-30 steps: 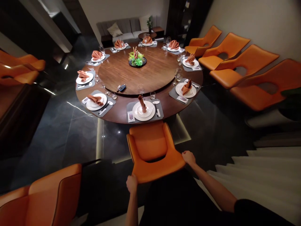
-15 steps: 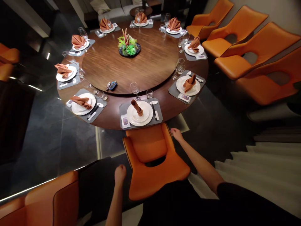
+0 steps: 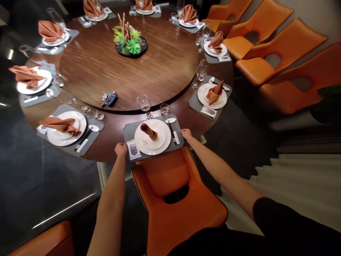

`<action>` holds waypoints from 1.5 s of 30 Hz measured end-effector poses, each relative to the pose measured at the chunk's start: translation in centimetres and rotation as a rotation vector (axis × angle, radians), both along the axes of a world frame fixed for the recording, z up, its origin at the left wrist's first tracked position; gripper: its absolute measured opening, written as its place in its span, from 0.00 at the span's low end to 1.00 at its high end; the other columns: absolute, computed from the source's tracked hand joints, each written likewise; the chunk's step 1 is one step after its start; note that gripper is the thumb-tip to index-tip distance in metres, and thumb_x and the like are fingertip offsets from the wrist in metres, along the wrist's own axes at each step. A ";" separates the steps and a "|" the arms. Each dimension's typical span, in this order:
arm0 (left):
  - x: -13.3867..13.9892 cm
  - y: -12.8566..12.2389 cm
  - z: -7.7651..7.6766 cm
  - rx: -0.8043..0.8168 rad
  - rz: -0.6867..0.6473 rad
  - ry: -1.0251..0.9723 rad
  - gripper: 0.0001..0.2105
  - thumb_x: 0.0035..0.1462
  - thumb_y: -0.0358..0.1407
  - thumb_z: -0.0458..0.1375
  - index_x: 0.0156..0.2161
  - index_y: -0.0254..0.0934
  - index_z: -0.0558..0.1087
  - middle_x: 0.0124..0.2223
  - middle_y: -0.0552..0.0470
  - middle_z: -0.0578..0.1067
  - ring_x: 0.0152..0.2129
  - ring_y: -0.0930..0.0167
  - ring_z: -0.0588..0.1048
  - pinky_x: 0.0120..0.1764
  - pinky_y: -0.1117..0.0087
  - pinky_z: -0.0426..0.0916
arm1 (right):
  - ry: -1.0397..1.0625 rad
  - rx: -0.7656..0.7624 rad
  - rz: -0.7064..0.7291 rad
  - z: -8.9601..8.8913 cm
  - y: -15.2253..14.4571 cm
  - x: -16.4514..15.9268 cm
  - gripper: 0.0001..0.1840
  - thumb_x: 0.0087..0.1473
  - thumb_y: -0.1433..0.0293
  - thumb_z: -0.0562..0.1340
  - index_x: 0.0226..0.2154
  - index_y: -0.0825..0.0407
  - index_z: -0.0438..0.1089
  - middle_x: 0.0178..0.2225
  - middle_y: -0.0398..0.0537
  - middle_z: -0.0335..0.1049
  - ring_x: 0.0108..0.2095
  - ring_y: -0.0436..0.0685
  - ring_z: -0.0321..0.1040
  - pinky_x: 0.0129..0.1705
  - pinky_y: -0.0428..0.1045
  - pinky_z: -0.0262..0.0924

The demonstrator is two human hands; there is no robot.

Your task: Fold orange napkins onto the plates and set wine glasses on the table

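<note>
My left hand (image 3: 121, 148) is closed at the left edge of a grey placemat (image 3: 129, 131), fingers pinched on its border. On the opposite side, my right hand (image 3: 186, 134) pinches the right edge. The placemat lies at the near rim of the round wooden table (image 3: 106, 151). It carries stacked white plates (image 3: 163, 147) with a rolled brown napkin (image 3: 149, 131) standing tilted on them. A printed white packet (image 3: 134, 150) lies left of the plates. Dark chopsticks (image 3: 171, 128) and a white spoon (image 3: 170, 120) lie to the right.
Behind the placemat stand a wine glass (image 3: 144, 103) and a small tumbler (image 3: 164, 108). An orange chair (image 3: 183, 220) is between me and the table. Car keys (image 3: 110, 99) and a plant centrepiece (image 3: 131, 46) rest on the turntable (image 3: 160, 71). Several similar place settings ring it.
Both hands have moved forward from beside the chair to the placemat's side edges and closed on them. The view has come closer to the table.
</note>
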State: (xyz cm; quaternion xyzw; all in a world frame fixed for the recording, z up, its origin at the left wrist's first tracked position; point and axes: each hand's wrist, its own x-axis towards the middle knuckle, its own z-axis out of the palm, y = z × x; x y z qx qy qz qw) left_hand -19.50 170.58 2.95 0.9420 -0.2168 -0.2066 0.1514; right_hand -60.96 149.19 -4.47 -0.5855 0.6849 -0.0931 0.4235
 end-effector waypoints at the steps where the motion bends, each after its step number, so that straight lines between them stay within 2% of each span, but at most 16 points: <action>1: 0.3 -0.1 -0.6 0.017 0.017 0.010 0.12 0.59 0.36 0.62 0.43 0.31 0.83 0.44 0.32 0.85 0.43 0.54 0.84 0.49 0.57 0.77 | 0.025 0.015 -0.006 -0.2 -0.3 0.1 0.14 0.61 0.68 0.64 0.42 0.54 0.85 0.44 0.56 0.86 0.45 0.59 0.83 0.51 0.48 0.73; 5: 1.5 0.0 -2.5 0.050 0.051 0.054 0.10 0.58 0.38 0.64 0.40 0.33 0.84 0.45 0.35 0.86 0.41 0.55 0.84 0.47 0.60 0.78 | 0.072 0.027 0.000 -0.7 -1.4 0.0 0.08 0.58 0.69 0.69 0.35 0.54 0.86 0.42 0.54 0.87 0.44 0.60 0.83 0.51 0.47 0.72; 9: 2.0 0.1 -3.8 0.032 0.071 0.105 0.11 0.54 0.40 0.67 0.38 0.34 0.85 0.38 0.40 0.86 0.39 0.57 0.84 0.47 0.61 0.77 | 0.072 -0.010 0.001 -0.6 -2.2 -1.0 0.09 0.60 0.69 0.68 0.38 0.52 0.86 0.44 0.51 0.87 0.47 0.58 0.82 0.53 0.46 0.70; 11: 1.6 0.0 -4.1 0.028 0.061 0.134 0.12 0.53 0.39 0.67 0.38 0.34 0.86 0.36 0.41 0.86 0.39 0.57 0.84 0.49 0.61 0.77 | 0.069 -0.026 -0.003 -0.4 -2.7 -1.7 0.09 0.61 0.69 0.68 0.39 0.54 0.86 0.44 0.52 0.87 0.47 0.58 0.82 0.53 0.46 0.70; 15: 0.2 -0.3 -4.6 -0.030 0.074 0.128 0.14 0.53 0.38 0.68 0.43 0.32 0.86 0.40 0.40 0.87 0.41 0.57 0.83 0.52 0.60 0.76 | 0.044 -0.044 0.006 0.0 -3.6 -3.4 0.08 0.58 0.68 0.71 0.37 0.55 0.86 0.42 0.51 0.87 0.44 0.58 0.81 0.51 0.47 0.71; 22: -1.4 -0.1 -5.6 -0.093 0.112 0.164 0.16 0.53 0.39 0.68 0.45 0.31 0.86 0.42 0.39 0.87 0.39 0.59 0.83 0.48 0.62 0.77 | -0.038 -0.040 -0.074 -0.5 -4.2 -5.2 0.10 0.56 0.67 0.73 0.37 0.57 0.85 0.32 0.49 0.84 0.34 0.55 0.79 0.46 0.48 0.72; 26: -1.8 0.2 -5.4 -0.102 0.101 0.157 0.16 0.55 0.39 0.68 0.45 0.31 0.86 0.43 0.41 0.87 0.37 0.63 0.81 0.48 0.64 0.76 | -0.050 -0.037 -0.089 -0.7 -4.3 -5.3 0.10 0.55 0.67 0.74 0.36 0.58 0.85 0.29 0.48 0.83 0.32 0.53 0.77 0.45 0.47 0.71; 33: -3.0 0.3 -3.8 -0.088 0.085 0.139 0.12 0.57 0.37 0.67 0.43 0.30 0.85 0.42 0.42 0.86 0.38 0.65 0.80 0.48 0.67 0.73 | -0.067 -0.066 -0.149 -0.7 -3.3 -5.2 0.07 0.53 0.70 0.74 0.33 0.59 0.82 0.29 0.50 0.82 0.29 0.53 0.75 0.39 0.47 0.71; 36: -3.4 -0.2 -3.5 -0.089 0.080 0.106 0.10 0.57 0.36 0.67 0.41 0.31 0.84 0.42 0.44 0.86 0.39 0.65 0.80 0.49 0.67 0.73 | -0.092 -0.087 -0.158 -0.5 -3.5 -4.5 0.11 0.52 0.67 0.75 0.32 0.58 0.79 0.27 0.49 0.79 0.29 0.54 0.75 0.37 0.48 0.72; 39: -3.7 -0.2 -3.0 -0.111 0.098 0.112 0.11 0.59 0.36 0.65 0.44 0.31 0.82 0.44 0.43 0.86 0.39 0.66 0.81 0.49 0.68 0.73 | -0.122 -0.084 -0.192 0.2 -3.4 -4.3 0.15 0.52 0.62 0.75 0.36 0.56 0.77 0.28 0.48 0.79 0.28 0.54 0.75 0.37 0.48 0.73; 41: -4.4 1.6 -2.3 -0.117 0.128 0.128 0.15 0.63 0.38 0.61 0.49 0.30 0.81 0.47 0.41 0.86 0.41 0.66 0.82 0.50 0.68 0.74 | -0.113 -0.065 -0.215 1.0 -1.6 -5.5 0.17 0.56 0.59 0.72 0.40 0.56 0.76 0.33 0.50 0.80 0.31 0.54 0.77 0.38 0.48 0.74; 42: -5.1 3.4 -1.9 -0.103 0.134 0.136 0.16 0.66 0.39 0.58 0.52 0.30 0.80 0.49 0.40 0.85 0.42 0.65 0.83 0.50 0.67 0.75 | -0.081 -0.058 -0.206 1.5 0.2 -6.8 0.18 0.59 0.58 0.69 0.42 0.56 0.75 0.37 0.53 0.82 0.34 0.56 0.79 0.40 0.49 0.74; 43: -6.1 5.8 -1.3 -0.066 0.127 0.147 0.18 0.68 0.39 0.56 0.53 0.30 0.79 0.51 0.39 0.85 0.44 0.64 0.83 0.51 0.66 0.75 | -0.022 -0.041 -0.181 2.0 2.7 -8.4 0.18 0.63 0.57 0.65 0.44 0.56 0.75 0.41 0.56 0.82 0.38 0.58 0.80 0.42 0.49 0.75; 45: -9.1 12.4 0.0 0.095 0.032 0.169 0.16 0.68 0.39 0.55 0.52 0.32 0.80 0.53 0.37 0.85 0.51 0.60 0.83 0.54 0.64 0.75 | 0.194 0.028 -0.035 3.1 9.4 -12.5 0.19 0.67 0.58 0.61 0.48 0.57 0.75 0.49 0.63 0.82 0.49 0.63 0.81 0.51 0.52 0.74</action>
